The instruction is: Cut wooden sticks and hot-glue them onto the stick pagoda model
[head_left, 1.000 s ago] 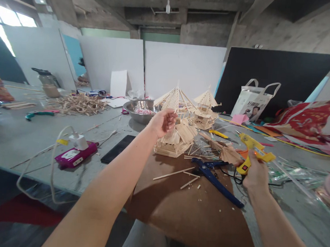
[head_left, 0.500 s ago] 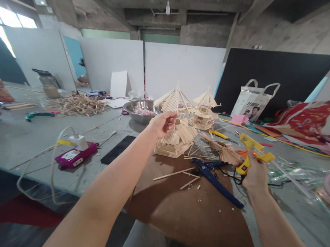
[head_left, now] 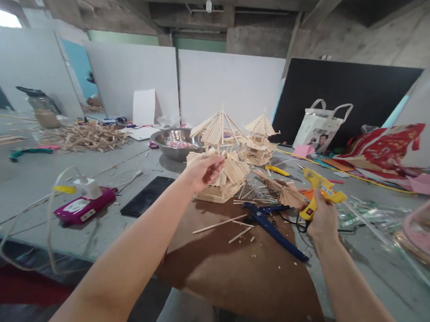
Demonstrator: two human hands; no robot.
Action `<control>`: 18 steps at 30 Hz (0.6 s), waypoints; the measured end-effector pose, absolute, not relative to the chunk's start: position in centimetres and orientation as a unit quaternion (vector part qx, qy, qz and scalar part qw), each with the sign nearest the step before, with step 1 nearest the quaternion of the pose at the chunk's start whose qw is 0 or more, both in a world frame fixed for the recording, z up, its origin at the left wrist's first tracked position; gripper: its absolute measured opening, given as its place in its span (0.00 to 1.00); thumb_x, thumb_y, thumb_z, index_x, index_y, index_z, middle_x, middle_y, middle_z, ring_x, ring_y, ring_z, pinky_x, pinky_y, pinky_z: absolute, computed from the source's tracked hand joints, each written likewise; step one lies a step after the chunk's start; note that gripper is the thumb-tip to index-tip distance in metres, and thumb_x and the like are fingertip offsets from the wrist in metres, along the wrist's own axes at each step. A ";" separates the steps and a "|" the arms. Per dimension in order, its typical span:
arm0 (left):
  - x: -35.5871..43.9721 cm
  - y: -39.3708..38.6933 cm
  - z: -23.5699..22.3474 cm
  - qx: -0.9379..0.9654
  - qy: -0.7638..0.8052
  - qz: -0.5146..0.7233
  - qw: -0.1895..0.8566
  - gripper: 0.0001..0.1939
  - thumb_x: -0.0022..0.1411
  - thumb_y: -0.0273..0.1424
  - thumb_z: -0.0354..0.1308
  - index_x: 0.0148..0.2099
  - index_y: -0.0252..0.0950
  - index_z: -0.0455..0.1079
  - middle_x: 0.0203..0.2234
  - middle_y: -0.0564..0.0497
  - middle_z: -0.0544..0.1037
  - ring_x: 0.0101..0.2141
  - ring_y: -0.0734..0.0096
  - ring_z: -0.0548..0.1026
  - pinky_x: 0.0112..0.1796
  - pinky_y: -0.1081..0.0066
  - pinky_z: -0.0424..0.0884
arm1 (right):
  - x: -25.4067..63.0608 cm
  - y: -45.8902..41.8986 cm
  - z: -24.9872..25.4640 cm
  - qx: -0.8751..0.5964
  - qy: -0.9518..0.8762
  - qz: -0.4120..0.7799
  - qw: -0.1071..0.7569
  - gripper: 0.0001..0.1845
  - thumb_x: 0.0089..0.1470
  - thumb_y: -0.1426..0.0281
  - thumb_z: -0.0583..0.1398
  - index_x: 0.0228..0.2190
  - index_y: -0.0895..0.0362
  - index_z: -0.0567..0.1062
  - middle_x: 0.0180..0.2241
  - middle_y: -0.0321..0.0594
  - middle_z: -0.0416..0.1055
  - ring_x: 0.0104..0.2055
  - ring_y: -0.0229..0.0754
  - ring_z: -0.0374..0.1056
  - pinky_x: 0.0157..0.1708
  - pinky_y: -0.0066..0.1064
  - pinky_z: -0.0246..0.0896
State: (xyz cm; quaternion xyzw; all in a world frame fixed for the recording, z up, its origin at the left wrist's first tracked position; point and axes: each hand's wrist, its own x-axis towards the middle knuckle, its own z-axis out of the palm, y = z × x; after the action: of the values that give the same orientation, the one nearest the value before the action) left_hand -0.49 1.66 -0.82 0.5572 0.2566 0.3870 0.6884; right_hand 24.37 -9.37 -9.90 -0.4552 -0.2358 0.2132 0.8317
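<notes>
My left hand [head_left: 204, 172] is in front of a pagoda model [head_left: 223, 187] made of thin wooden sticks, its fingers pinched together near the model's lower roof. Whatever lies between the fingertips is too small to make out. On the right, my right hand [head_left: 323, 220] is wrapped round the handle of a yellow hot glue gun [head_left: 313, 193], with its nozzle tilted up and to the left. A glue stick [head_left: 360, 218] trails from the gun's rear. Behind the first model stands a second stick pagoda [head_left: 259, 140].
Blue pliers [head_left: 274, 234] and loose sticks [head_left: 220, 224] lie on a brown board [head_left: 229, 270]. Left are a black phone [head_left: 146, 196] and a purple power strip [head_left: 85, 206] with its cable. A metal bowl [head_left: 175, 151], a stick pile [head_left: 91, 136] and yellow-handled pliers [head_left: 277, 171] lie farther back.
The camera has turned slightly right, so everything appears shifted left. My left hand has come down a little, from the upper roof's edge towards the lower roof. The glue gun stays in my right hand.
</notes>
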 end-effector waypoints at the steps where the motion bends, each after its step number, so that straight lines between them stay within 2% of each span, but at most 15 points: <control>1: -0.5 1.1 -1.2 0.582 0.255 0.375 0.675 0.08 0.46 0.31 0.56 0.21 0.33 0.62 0.11 0.57 0.63 0.10 0.85 0.56 0.10 0.80 0.45 | 24.4 -9.4 -9.9 -0.457 -0.236 0.212 0.831 0.23 0.32 0.56 0.62 0.27 0.58 0.64 0.19 0.28 0.64 0.10 0.29 0.59 0.08 0.21 0.52; 6: 0.7 -1.2 -3.1 0.735 0.287 0.244 0.564 0.10 0.47 0.35 0.55 0.22 0.33 0.66 0.13 0.55 0.66 0.10 0.85 0.56 0.12 0.80 0.46 | 24.4 -9.3 -9.8 -0.458 -0.226 0.211 0.834 0.22 0.32 0.57 0.63 0.26 0.58 0.64 0.17 0.27 0.64 0.10 0.31 0.59 0.08 0.22 0.53; 9: 1.6 -1.5 -4.0 0.850 0.314 0.167 0.388 0.10 0.48 0.34 0.53 0.22 0.33 0.67 0.14 0.53 0.69 0.13 0.83 0.60 0.15 0.79 0.52 | 24.4 -9.2 -9.7 -0.459 -0.224 0.213 0.833 0.21 0.32 0.56 0.62 0.26 0.58 0.64 0.16 0.27 0.64 0.10 0.31 0.59 0.08 0.21 0.52; 13: 2.3 -1.0 -5.7 0.926 0.334 0.082 0.156 0.10 0.49 0.34 0.51 0.25 0.34 0.70 0.20 0.50 0.72 0.22 0.74 0.67 0.24 0.75 0.59 | 24.3 -9.3 -9.6 -0.455 -0.241 0.219 0.829 0.21 0.33 0.56 0.62 0.26 0.58 0.64 0.15 0.27 0.65 0.10 0.30 0.59 0.08 0.21 0.52; 18: 2.6 -0.8 -8.5 0.925 0.372 0.042 0.066 0.13 0.51 0.36 0.46 0.31 0.37 0.70 0.26 0.48 0.74 0.28 0.67 0.70 0.28 0.72 0.63 | 24.2 -9.3 -9.4 -0.458 -0.230 0.215 0.831 0.22 0.31 0.56 0.62 0.24 0.57 0.63 0.13 0.25 0.62 0.09 0.31 0.59 0.08 0.21 0.52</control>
State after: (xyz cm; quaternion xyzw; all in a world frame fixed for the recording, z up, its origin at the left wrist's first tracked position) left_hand 2.59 -0.76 -8.54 0.9249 0.3722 0.0416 0.0657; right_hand 24.20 -9.33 -9.39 -0.4583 -0.2305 0.2149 0.8311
